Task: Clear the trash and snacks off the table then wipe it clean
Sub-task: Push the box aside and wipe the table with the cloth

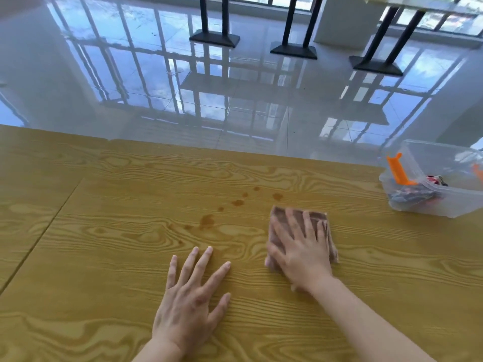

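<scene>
A folded brown cloth lies on the wood-grain table, right of centre. My right hand presses flat on it with fingers spread. My left hand rests flat on the bare table, fingers straight, a little left of the cloth. Several brown spill stains dot the table just beyond and left of the cloth, running up to a spot near the cloth's far edge.
A clear plastic bin with orange latches stands at the table's right edge and holds snack wrappers. Beyond the far table edge lies a glossy tiled floor with black table bases. A seam runs across the table on the left.
</scene>
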Demonstrator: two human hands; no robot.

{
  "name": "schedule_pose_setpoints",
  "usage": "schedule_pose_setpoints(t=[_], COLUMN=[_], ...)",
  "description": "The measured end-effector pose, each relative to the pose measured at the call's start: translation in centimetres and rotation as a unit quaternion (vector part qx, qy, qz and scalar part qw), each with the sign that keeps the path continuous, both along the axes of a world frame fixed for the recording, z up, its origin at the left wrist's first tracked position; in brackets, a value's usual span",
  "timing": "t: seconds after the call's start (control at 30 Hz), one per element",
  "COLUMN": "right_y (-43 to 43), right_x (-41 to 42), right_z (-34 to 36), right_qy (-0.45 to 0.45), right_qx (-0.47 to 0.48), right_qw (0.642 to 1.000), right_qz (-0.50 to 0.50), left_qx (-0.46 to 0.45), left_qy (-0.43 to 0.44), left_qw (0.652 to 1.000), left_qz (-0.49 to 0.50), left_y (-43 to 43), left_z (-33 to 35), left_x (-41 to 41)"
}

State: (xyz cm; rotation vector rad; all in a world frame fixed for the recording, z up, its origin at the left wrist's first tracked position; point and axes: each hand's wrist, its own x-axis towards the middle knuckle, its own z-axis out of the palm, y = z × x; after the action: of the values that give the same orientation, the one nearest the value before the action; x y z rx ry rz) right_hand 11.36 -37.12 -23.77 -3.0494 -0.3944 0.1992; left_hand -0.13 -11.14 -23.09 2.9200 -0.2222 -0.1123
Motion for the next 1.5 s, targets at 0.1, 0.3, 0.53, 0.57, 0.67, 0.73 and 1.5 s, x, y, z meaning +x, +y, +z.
schedule_pose_setpoints(t=[0.1, 0.3, 0.53, 0.57, 0.67, 0.73, 1.5], right_y=[-2.7, -1.3, 0.0, -0.8, -3.6, -3.0, 1.5], right_x=[-3.0, 9.9, -0.3, -3.4, -3.0, 1.8, 8.3], right_z=[-0.1, 0.9, 0.1, -0.1, 0.2, 1.2, 1.2], right_qy=[-0.024, 0.062, 0.004, -0.010, -0.009, 0.018, 0.034], right_qx=[-0.021, 0.016, -0.005, -0.015, -0.028, -0.016, -0.006], right_qw=[0.993, 0.983, 0.998, 0.995, 0.992, 0.999, 0.992], right_qz=[0.110, -0.171, 0.065, 0.102, 0.122, 0.020, 0.117], left_qx=[-0.002, 0.006, 0.022, 0.023, 0.024, 0.024, 0.008], left_qy=[0.004, -0.001, -0.001, 0.000, -0.001, -0.004, -0.011], left_qw=[1.000, 1.000, 1.000, 1.000, 1.000, 1.000, 1.000], left_qz=[0.020, 0.014, 0.016, 0.016, 0.016, 0.014, 0.009], left_y=[0.0, 0.1, -0.1, -0.2, -0.2, -0.1, 0.0], left_z=[0.0, -0.6, 0.0, 0.1, -0.1, -0.4, -0.4], left_x=[0.0, 0.0, 0.0, 0.0, 0.0, -0.2, -0.2])
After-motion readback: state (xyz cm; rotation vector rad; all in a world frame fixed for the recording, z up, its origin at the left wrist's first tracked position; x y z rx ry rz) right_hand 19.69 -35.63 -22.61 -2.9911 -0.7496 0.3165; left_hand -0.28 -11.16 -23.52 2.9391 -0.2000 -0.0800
